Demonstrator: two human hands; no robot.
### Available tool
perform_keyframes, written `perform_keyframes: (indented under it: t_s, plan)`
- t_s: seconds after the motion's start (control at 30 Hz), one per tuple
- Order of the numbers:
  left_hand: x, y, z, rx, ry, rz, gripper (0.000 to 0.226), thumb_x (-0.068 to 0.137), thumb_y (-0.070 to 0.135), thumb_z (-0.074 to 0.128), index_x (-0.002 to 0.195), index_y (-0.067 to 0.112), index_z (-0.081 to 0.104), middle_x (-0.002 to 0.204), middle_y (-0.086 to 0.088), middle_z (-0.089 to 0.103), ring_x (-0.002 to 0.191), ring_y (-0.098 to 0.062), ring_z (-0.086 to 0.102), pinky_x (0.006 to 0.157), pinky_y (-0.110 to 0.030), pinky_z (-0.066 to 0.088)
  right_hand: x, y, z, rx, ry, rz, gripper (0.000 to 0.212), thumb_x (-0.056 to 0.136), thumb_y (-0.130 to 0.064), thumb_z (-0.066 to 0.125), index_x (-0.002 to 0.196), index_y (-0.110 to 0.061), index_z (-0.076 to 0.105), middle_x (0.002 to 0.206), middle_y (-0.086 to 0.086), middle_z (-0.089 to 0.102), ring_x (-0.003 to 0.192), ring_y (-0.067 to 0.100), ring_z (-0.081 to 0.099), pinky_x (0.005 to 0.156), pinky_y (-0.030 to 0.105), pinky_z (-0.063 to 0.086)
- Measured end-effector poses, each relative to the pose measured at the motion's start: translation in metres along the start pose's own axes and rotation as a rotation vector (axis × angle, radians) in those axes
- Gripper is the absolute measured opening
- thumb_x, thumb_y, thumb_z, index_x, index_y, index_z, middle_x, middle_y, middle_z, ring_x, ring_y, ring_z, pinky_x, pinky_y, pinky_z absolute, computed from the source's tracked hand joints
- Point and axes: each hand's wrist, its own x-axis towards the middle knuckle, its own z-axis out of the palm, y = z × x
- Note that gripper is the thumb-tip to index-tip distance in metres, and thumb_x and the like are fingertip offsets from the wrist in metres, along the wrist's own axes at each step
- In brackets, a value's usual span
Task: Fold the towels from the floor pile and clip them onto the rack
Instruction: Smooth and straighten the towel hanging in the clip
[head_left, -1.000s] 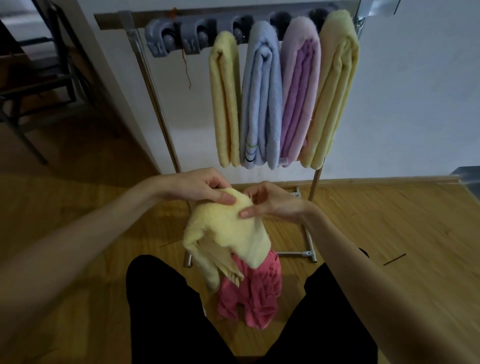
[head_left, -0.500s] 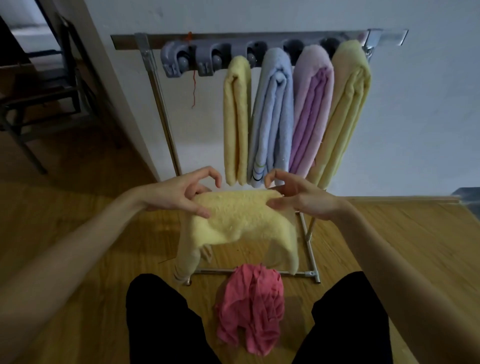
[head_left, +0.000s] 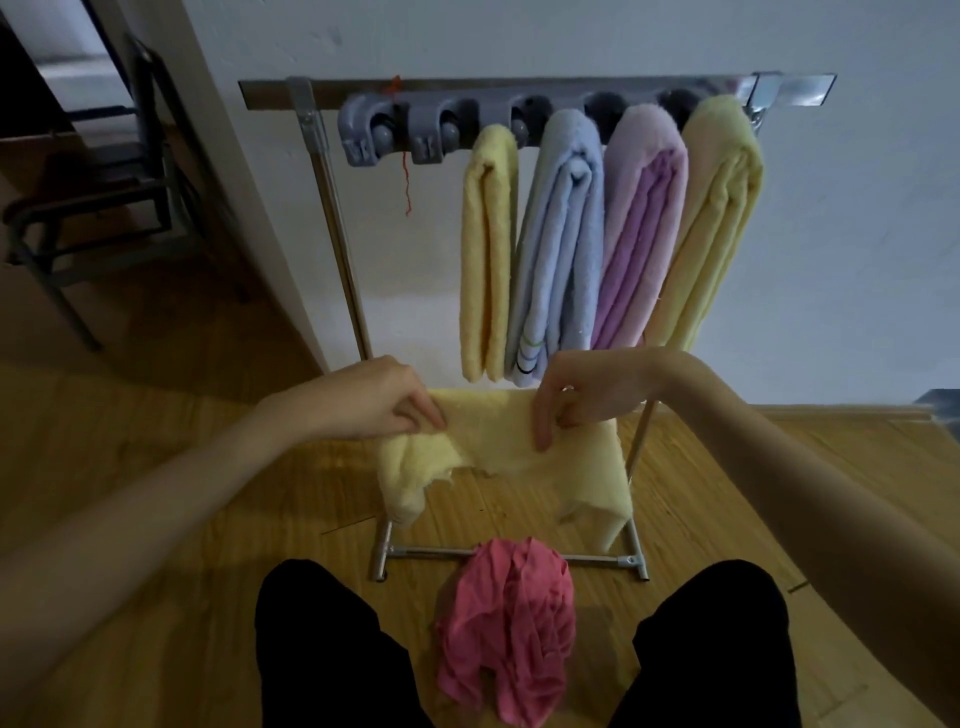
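Rack (head_left: 332, 218) against the far wall, upright, with a clip bar (head_left: 395, 132) across the top so that folded towels hang clear of the floor. Four hung towels clipped side by side at centre and right: yellow (head_left: 488, 260), blue (head_left: 558, 249), purple (head_left: 641, 223), pale yellow (head_left: 717, 218). Two clips at the left of the bar without towels, probably kept for what remains.

Yellow towel (head_left: 519, 441) held in the air, near and below the hung ones, above the foot of the rack; spread sideways, likely to find its edges before folding. Left end bunched and drooping, right end hanging as a flap.

Pink towel (head_left: 511, 623) crumpled on the floor, nearest, between the knees; not yet folded.

Left hand (head_left: 374, 400) pinching the upper left edge of the yellow towel, fingers curled on the cloth. Right hand (head_left: 582, 395) gripping the upper edge further right, fingers bent over it, one finger lying down its front.
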Motion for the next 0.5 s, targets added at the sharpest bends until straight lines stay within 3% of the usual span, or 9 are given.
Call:
perform_keyframes:
  t_s: [0.07,0.2,0.27,0.37,0.43,0.5]
  plan:
    - [0.000,0.002,0.002,0.113,0.112,-0.012,0.027,0.089,0.021,0.063,0.114,0.029,0.068,0.088,0.025,0.057,0.070,0.014,0.046,0.065,0.001,0.034,0.004,0.005,-0.002,-0.081,0.062,0.059,0.048,0.083,0.004,0.048,0.089,-0.036,0.075,0.094,-0.006,0.070,0.089,0.016,0.062,0.087,0.037,0.053]
    - [0.002,-0.003,-0.005,0.234,0.407,-0.096,0.027,0.092,0.025,0.058,0.118,0.027,0.065,0.084,0.015,0.049,0.071,0.001,0.046,0.061,-0.010,0.032,0.008,0.006,-0.012,-0.095,0.342,0.103,0.046,0.086,0.005,0.045,0.104,-0.026,0.074,0.094,-0.005,0.066,0.083,0.014,0.058,0.081,0.032,0.051]
    - [0.005,-0.002,-0.011,0.251,0.598,-0.156,0.026,0.094,0.024,0.055,0.118,0.023,0.065,0.087,0.007,0.055,0.075,-0.008,0.050,0.063,-0.017,0.035,0.008,0.000,-0.018,-0.122,0.520,0.093,0.044,0.090,0.002,0.042,0.112,-0.024,0.071,0.104,-0.004,0.065,0.088,0.012,0.056,0.080,0.030,0.049]
    - [0.008,0.006,-0.024,0.298,0.874,-0.249,0.022,0.094,0.019,0.055,0.111,0.013,0.066,0.086,-0.005,0.058,0.073,-0.017,0.053,0.061,-0.027,0.043,0.012,-0.009,-0.027,-0.204,0.786,0.074,0.044,0.092,0.000,0.040,0.117,-0.024,0.068,0.116,-0.001,0.064,0.102,0.020,0.057,0.079,0.040,0.050]
    - [0.011,0.007,-0.034,0.349,0.964,-0.274,0.020,0.093,0.018,0.055,0.110,0.010,0.064,0.089,-0.007,0.055,0.071,-0.019,0.052,0.059,-0.029,0.046,0.016,-0.014,-0.035,-0.266,0.917,0.084,0.044,0.092,0.000,0.041,0.120,-0.023,0.067,0.114,0.002,0.065,0.101,0.025,0.059,0.066,0.038,0.046]
    - [0.015,0.004,-0.044,0.380,0.997,-0.293,0.023,0.094,0.016,0.053,0.115,0.009,0.061,0.097,-0.009,0.052,0.071,-0.021,0.053,0.060,-0.032,0.050,0.017,-0.020,-0.044,-0.297,1.046,0.085,0.046,0.088,0.004,0.043,0.119,-0.020,0.068,0.104,0.005,0.068,0.086,0.027,0.061,0.055,0.033,0.037]
